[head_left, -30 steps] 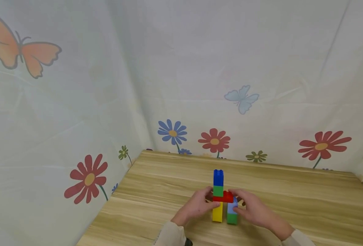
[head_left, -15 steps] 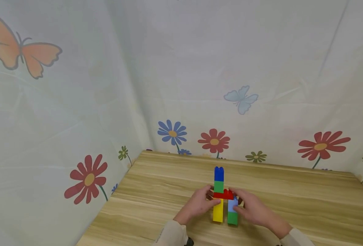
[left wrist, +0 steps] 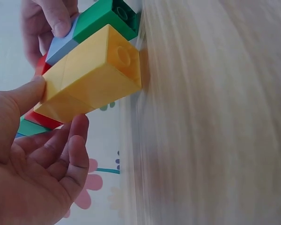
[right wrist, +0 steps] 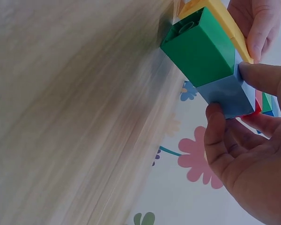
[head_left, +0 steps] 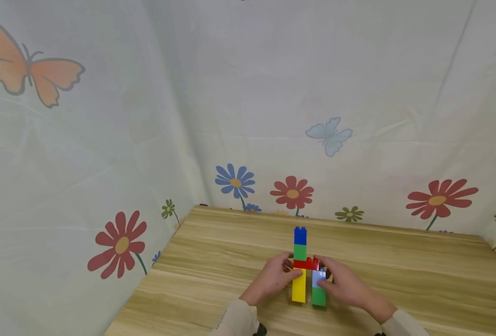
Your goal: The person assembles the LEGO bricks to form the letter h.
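Observation:
Both hands hold one joined structure of toy building bricks. My left hand grips the top of the yellow column, thumb in front and fingers behind. My right hand pinches the light blue brick, which sits on a green brick. A red brick bridges both columns. On its left end stand another green brick and a dark blue brick. The wrist views show the hollow undersides of both columns, so the structure is tilted; whether its lower edges touch the table is unclear.
The wood-grain table extends around the hands. A pale curtain with printed flowers and butterflies hangs behind and at the left. Dark bands show at the sleeve cuffs.
The structure's top has tipped away from me, so less of the dark blue brick's top shows and more of the columns' fronts. Both hands keep their hold.

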The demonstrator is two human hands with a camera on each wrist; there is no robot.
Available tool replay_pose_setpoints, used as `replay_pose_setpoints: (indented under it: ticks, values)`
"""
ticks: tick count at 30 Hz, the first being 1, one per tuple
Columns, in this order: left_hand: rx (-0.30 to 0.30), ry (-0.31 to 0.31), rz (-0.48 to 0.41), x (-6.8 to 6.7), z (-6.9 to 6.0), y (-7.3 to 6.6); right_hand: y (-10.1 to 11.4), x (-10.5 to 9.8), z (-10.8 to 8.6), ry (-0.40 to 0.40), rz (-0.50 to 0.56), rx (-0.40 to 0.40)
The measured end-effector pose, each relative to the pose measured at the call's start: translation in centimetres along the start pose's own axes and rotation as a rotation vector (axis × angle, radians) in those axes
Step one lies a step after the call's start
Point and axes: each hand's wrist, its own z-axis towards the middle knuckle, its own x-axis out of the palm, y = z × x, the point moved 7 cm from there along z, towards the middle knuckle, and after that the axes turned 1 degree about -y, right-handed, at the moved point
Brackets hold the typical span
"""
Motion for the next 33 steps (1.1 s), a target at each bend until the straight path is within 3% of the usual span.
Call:
replay_pose_setpoints:
  ticks: [12, 22, 33]
  values:
    - [0.088, 0.038, 0.002, 0.4, -0.4, -0.7, -0.4, 0.0, 0.4, 0.029, 0.059, 0.049]
    - [0.075, 0.091, 0.015, 0.7, -0.5, -0.5, -0.7, 0.1, 0.3, 0.037, 0.066, 0.067]
    - [0.079, 0.082, 0.060, 0.9, -0.2, -0.4, -1.1, 0.3, 0.6, 0.064, 0.062, 0.084]
